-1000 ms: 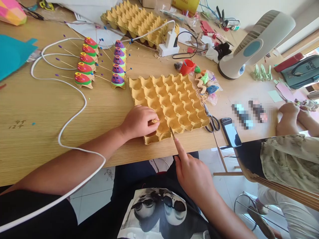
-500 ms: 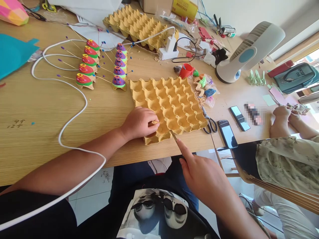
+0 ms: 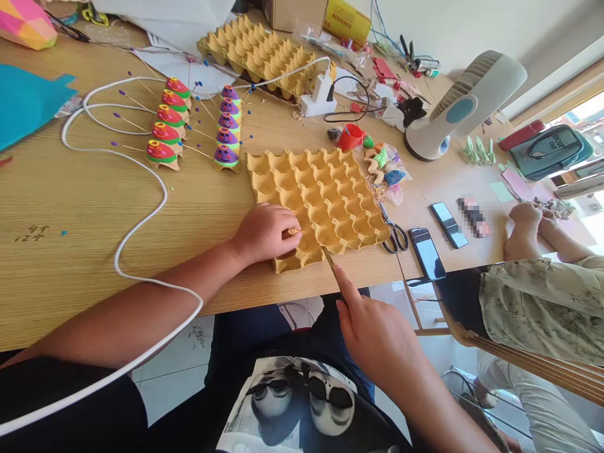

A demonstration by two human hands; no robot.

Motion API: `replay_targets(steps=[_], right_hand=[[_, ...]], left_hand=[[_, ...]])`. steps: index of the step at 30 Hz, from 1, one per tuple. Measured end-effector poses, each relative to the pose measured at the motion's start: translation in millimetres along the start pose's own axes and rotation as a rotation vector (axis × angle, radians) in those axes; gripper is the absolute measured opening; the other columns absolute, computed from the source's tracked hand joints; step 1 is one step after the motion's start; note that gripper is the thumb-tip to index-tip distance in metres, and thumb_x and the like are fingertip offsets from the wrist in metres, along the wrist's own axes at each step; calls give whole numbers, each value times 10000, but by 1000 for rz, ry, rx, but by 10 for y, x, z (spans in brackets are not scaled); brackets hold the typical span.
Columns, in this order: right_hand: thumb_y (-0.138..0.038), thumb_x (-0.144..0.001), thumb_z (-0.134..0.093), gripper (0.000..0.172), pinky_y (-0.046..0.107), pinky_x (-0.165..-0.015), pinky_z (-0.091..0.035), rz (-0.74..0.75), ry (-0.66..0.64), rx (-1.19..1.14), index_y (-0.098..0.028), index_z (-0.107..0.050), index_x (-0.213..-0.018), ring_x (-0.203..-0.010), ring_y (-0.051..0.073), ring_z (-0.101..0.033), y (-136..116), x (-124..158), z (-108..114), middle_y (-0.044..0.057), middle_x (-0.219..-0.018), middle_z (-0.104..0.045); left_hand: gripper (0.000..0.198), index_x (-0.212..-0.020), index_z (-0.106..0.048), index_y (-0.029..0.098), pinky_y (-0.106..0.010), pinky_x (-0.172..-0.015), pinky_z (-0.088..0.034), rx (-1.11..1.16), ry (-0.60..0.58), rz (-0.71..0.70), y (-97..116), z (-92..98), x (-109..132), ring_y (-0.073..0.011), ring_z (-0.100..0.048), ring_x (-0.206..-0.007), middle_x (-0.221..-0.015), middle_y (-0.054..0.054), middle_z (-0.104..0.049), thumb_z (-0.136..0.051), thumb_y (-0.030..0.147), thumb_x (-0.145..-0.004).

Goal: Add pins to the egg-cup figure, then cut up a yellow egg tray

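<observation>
A yellow cardboard egg tray [image 3: 325,195] lies at the table's front edge. My left hand [image 3: 267,233] rests on its near left corner, fingers closed on one of its ridges. My right hand [image 3: 375,330] grips a thin knife [image 3: 333,261], the index finger stretched along its back. The blade's tip touches the tray's near edge, to the right of my left hand. The knife's handle is mostly hidden in my palm. Scissors [image 3: 394,229] with black handles lie beside the tray's right corner.
Behind the tray stand a row of purple painted figures [image 3: 227,129] and a row of red-green ones [image 3: 165,132]. A second egg tray [image 3: 259,56], power strip [image 3: 318,100], fan [image 3: 465,107] and phones [image 3: 427,253] lie around. A white cable [image 3: 125,236] crosses my left forearm. Another person's hands [image 3: 526,217] are at right.
The view has shifted slightly. My right hand and the knife have moved a little at the tray's near edge; my left hand keeps its place on the tray.
</observation>
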State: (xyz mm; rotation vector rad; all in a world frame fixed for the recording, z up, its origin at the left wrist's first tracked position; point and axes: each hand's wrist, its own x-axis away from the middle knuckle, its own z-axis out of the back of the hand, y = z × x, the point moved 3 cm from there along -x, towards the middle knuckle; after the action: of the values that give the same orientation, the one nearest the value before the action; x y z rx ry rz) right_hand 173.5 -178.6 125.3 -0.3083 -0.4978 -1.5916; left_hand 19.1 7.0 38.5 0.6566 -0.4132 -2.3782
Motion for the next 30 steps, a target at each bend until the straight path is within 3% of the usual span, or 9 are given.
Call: replay_targets(steps=[7, 14, 22, 30], right_hand=[[-209, -1017, -492, 681, 285, -450, -283, 45, -37, -43, -229, -273, -1662, -618, 212, -734, 90, 163, -263, 10, -743, -773], [-261, -1056, -396, 638, 278, -525, -421, 42, 247, -281, -279, -226, -1670, -676, 216, -745, 347, 276, -113, 13, -875, -796], [-232, -1043, -440, 660, 287, -519, -387, 84, 212, -301, -256, -238, -1670, -702, 206, -742, 182, 2, -261, 8, -936, -802], [-224, -1042, -440, 693, 294, -494, -361, 100, 180, -234, -277, -180, -1683, -648, 194, -719, 189, -14, -260, -7, -891, -787]], left_hand=[[206, -736, -732, 212, -362, -736, -432, 3, 27, 4, -18, -10, 13, -206, -671, -768, -826, -26, -769, -610, 300, -876], [203, -762, -740, 213, -357, -742, -436, 2, 19, -13, -34, -18, 14, -202, -662, -759, -795, -23, -751, -609, 312, -881], [197, -770, -740, 206, -354, -739, -434, -2, 17, -36, -21, -2, 8, -202, -680, -772, -821, -21, -769, -615, 303, -887], [199, -766, -739, 206, -355, -715, -423, 3, 19, -36, -17, 5, 6, -200, -668, -754, -788, -13, -755, -620, 304, -893]])
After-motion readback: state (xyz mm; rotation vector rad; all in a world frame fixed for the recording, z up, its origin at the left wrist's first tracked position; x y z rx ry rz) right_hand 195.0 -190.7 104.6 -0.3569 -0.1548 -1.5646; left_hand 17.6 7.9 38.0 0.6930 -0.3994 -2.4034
